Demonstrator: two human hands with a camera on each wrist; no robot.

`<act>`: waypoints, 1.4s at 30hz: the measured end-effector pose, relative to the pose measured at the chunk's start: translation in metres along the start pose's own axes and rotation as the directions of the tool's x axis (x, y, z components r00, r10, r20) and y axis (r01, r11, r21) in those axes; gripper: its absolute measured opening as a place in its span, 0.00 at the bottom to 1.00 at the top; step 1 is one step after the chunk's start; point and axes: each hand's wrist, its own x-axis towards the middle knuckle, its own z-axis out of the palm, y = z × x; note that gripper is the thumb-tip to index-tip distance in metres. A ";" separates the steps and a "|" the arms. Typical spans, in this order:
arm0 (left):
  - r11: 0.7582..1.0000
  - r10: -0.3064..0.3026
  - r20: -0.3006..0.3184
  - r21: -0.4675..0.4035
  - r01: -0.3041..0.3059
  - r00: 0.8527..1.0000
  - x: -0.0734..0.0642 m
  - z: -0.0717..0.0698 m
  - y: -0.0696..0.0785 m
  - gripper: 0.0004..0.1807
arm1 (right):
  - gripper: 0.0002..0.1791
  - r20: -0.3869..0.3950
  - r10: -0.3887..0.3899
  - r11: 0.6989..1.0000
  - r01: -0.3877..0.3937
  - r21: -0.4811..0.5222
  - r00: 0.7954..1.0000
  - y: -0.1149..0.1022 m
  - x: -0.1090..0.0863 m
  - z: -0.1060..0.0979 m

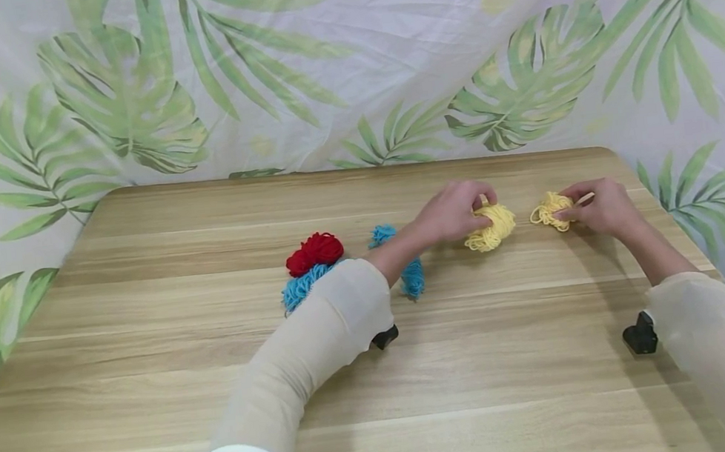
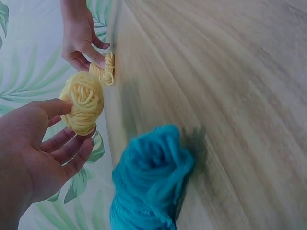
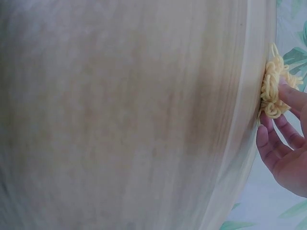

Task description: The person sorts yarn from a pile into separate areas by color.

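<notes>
My left hand (image 1: 458,211) pinches a yellow yarn ball (image 1: 492,228) between thumb and fingers at the right part of the table. In the left wrist view this ball (image 2: 84,103) hangs between thumb and fingertips. Farther right, my right hand (image 1: 602,210) pinches a smaller, looser yellow yarn bundle (image 1: 552,212) with loops sticking out. The right wrist view shows the thumb pressed on that bundle (image 3: 274,91) close over the table surface. The two yellow pieces are apart, with a short gap between them.
Left of the hands lie a red yarn bundle (image 1: 314,253) and a blue yarn bundle (image 1: 302,286) side by side. Another blue yarn bundle (image 1: 412,278) is partly hidden under the left forearm. A leaf-printed cloth (image 1: 317,60) hangs behind the wooden table (image 1: 490,405).
</notes>
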 end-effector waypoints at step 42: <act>0.995 -0.053 -0.082 -0.092 0.045 0.995 0.030 0.039 0.015 0.12 | 0.23 -0.005 0.003 1.000 -0.003 -0.002 1.000 0.002 0.000 0.001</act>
